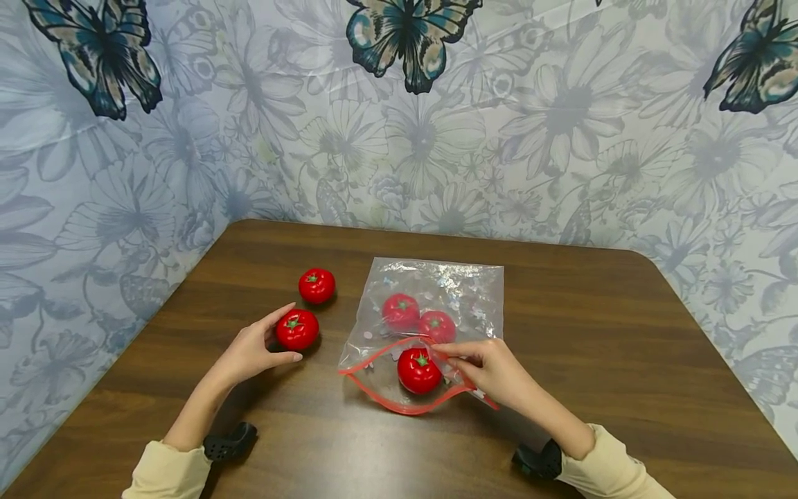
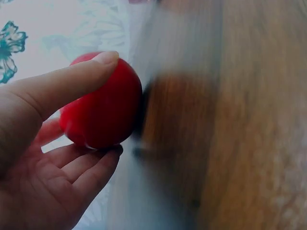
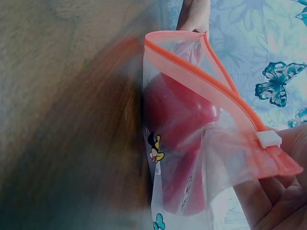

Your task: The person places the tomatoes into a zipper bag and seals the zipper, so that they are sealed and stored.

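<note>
My left hand point(image 1: 251, 355) holds a red tomato point(image 1: 296, 329) on the table, thumb on one side and fingers on the other. In the left wrist view the thumb lies across this tomato point(image 2: 108, 108). A second loose tomato point(image 1: 316, 286) sits just beyond it. To the right lies a clear zip bag point(image 1: 476, 294) with an orange-red rim, its mouth parted toward me. My right hand point(image 1: 495, 367) pinches the mouth's upper edge near its right end. Inside are three tomatoes, one point(image 1: 419, 371) right at the mouth. A white slider point(image 3: 268, 139) shows on the bag's zip in the right wrist view.
Everything rests on a brown wooden table point(image 1: 592, 333) with rounded far corners. Behind it hangs a pale flowered cloth point(image 1: 436, 152) with large butterflies. Each wrist wears a black band point(image 1: 231, 442) near its cream sleeve point(image 1: 168, 471).
</note>
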Available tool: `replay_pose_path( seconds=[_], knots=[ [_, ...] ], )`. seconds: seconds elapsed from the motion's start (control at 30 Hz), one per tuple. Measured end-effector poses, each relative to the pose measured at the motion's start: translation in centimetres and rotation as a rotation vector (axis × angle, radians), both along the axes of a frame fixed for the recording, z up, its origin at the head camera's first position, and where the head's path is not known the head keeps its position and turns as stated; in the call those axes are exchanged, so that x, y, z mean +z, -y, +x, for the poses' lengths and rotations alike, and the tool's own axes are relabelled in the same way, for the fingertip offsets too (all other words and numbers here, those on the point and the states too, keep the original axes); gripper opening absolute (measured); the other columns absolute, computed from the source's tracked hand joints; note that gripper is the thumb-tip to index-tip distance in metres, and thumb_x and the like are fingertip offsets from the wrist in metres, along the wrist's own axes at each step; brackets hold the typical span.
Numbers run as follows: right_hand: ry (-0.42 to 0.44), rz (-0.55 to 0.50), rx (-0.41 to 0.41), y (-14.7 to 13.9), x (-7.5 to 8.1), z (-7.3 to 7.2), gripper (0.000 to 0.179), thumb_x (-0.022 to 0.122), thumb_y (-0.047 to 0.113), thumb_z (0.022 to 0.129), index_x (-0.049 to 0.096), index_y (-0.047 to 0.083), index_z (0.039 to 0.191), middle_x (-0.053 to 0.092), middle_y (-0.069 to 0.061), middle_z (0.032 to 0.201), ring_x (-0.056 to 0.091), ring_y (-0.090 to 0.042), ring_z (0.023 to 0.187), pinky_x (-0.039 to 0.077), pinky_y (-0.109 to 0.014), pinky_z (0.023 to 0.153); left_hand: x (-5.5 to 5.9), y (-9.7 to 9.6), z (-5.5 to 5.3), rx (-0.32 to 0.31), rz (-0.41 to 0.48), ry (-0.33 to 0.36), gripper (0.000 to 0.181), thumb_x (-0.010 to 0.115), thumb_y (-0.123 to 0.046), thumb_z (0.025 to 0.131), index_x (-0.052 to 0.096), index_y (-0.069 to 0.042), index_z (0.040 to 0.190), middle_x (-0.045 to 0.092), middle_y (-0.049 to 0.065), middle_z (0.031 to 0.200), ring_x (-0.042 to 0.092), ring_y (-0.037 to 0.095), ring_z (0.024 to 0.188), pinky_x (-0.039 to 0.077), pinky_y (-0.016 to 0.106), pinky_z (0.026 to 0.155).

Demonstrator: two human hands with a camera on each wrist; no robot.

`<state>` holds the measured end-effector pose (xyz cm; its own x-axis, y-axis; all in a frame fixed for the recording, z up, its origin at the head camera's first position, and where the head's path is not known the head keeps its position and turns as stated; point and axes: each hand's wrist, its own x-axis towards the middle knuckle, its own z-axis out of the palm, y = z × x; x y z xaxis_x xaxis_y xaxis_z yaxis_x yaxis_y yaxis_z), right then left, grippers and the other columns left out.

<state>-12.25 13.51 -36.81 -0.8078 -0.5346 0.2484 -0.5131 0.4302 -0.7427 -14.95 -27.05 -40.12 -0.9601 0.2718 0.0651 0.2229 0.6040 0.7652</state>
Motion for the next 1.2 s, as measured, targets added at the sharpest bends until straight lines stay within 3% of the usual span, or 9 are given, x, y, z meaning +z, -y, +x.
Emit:
replay_pose_path(
  seconds=[0.2,0.43,0.63,0.77,0.97,1.2],
  knots=[
    [0.007,0.002,0.005,0.0,0.1,-0.1,0.035,0.067,-0.005,0.083,0.07,0.011,0.114,0.07,0.001,0.082,0.028,0.0,0.043,0.031,-0.018,0.038,0.4,0.6,0.0,-0.046,0.044,0.021,0.081,0.077,-0.003,0.075,0.032,0.006,0.142,0.038,0.032,0.136,0.047,0.044,0.116,0.045,0.043,0.085],
    [-0.009,0.001,0.0,-0.2,0.0,-0.2,0.036,0.068,-0.006,0.082,0.07,0.011,0.113,0.069,0.003,0.078,0.029,0.001,0.042,0.032,-0.019,0.037,0.4,0.8,-0.2,-0.042,0.089,0.0,0.076,0.078,-0.005,0.075,0.038,0.007,0.138,0.042,0.031,0.133,0.049,0.045,0.113,0.047,0.042,0.083],
    [0.001,0.009,-0.002,-0.2,0.0,-0.1,0.035,0.067,-0.006,0.082,0.07,0.011,0.113,0.069,0.002,0.078,0.029,0.001,0.042,0.032,-0.019,0.037,0.2,0.9,-0.1,-0.053,0.104,0.02,0.075,0.078,-0.004,0.074,0.038,0.005,0.138,0.041,0.029,0.135,0.047,0.044,0.116,0.046,0.042,0.084],
    [0.012,0.009,0.001,-0.1,0.0,-0.1,0.035,0.067,-0.005,0.083,0.07,0.013,0.113,0.068,0.005,0.076,0.029,0.0,0.042,0.031,-0.019,0.037,0.2,1.1,0.3,-0.04,0.089,0.002,0.074,0.079,-0.006,0.074,0.041,0.005,0.137,0.043,0.029,0.133,0.05,0.043,0.113,0.047,0.042,0.083],
    [0.024,0.021,-0.002,0.0,-0.1,0.0,0.036,0.067,-0.003,0.084,0.069,0.015,0.115,0.051,0.013,0.05,0.024,0.0,0.042,0.026,-0.018,0.037,-0.1,1.0,0.4,-0.006,0.086,-0.052,0.069,0.08,-0.007,0.074,0.046,0.005,0.133,0.05,0.028,0.126,0.056,0.04,0.106,0.049,0.041,0.08],
    [0.009,0.025,-0.005,-0.1,0.1,-0.1,0.035,0.068,-0.003,0.083,0.07,0.013,0.114,0.059,0.011,0.058,0.027,0.0,0.042,0.03,-0.019,0.037,-0.1,0.5,0.2,0.025,0.09,-0.056,0.068,0.081,-0.007,0.073,0.048,0.006,0.131,0.051,0.029,0.124,0.058,0.04,0.103,0.05,0.04,0.079]
  ],
)
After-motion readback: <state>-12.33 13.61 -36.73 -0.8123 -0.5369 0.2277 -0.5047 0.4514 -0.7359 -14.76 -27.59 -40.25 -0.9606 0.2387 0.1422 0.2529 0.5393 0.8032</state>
